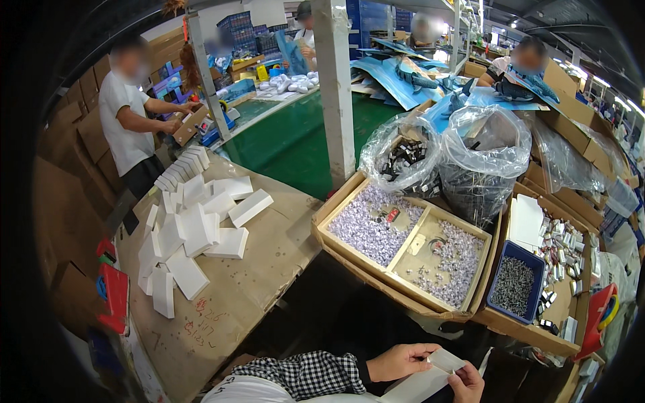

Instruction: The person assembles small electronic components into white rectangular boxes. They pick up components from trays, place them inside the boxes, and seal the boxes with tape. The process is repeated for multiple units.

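At the lower edge, a small white cardboard box (418,385) is between my two hands, with one end unfolded toward the far side. My left hand (396,363) pinches its left edge near that end, thumb and fingertips closed on the card. Around the right edge, my right hand (466,385) has its thumb against the opening. What the box contains cannot be seen. A black-and-white checked sleeve (302,373) covers my left forearm. Nearest beyond my hands stands a divided wooden tray (395,263) with many small pale lilac pieces in both compartments.
On the brown table (269,269) at left, white boxes (195,228) lie in a heap. Right of the tray, a blue bin (495,305) holds screws, beside a carton of small parts (561,252). Plastic bags (480,158) stand behind. A co-worker (131,111) stands far left.
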### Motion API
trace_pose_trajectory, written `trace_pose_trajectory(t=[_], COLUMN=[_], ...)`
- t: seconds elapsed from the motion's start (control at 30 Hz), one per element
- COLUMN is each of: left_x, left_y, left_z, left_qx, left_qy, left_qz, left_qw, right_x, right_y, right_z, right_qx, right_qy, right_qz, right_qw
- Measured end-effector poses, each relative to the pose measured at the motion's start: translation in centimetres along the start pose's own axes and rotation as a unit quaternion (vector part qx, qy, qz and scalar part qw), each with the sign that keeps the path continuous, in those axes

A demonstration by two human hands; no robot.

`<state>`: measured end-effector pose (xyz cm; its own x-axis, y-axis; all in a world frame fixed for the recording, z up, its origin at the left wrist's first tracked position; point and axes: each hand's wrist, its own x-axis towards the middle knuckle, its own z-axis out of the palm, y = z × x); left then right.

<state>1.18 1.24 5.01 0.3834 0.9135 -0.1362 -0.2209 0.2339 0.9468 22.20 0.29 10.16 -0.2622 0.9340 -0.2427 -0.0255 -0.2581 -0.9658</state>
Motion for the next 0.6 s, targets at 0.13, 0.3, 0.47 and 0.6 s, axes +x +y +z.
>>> trace_pose_trajectory(t=[0.13,0.3,0.47,0.6], left_x=[0.3,-1.1,-1.4,-1.3], left_y=[-0.3,1.6,2.8,3.2], left_z=[-0.1,-0.1,0.8,0.9], left_qx=[0.009,0.008,-0.004,-0.076], left_qy=[-0.008,-0.051,0.004,-0.015], left_qz=[0.046,-0.010,-0.017,-0.007], left_qw=[0.999,0.999,1.000,0.997], right_x=[-0.3,-0.2,0.3,0.5], right_y=[0.2,0.4,0.1,-1.0], right_z=[0.1,-0.8,-2.1,-2.2], right_qx=[-0.087,-0.143,-0.161,-0.033], right_qy=[0.011,-0.030,-0.075,-0.097], right_qz=[-0.068,-0.116,-0.095,0.019], right_qw=[0.994,0.982,0.979,0.995])
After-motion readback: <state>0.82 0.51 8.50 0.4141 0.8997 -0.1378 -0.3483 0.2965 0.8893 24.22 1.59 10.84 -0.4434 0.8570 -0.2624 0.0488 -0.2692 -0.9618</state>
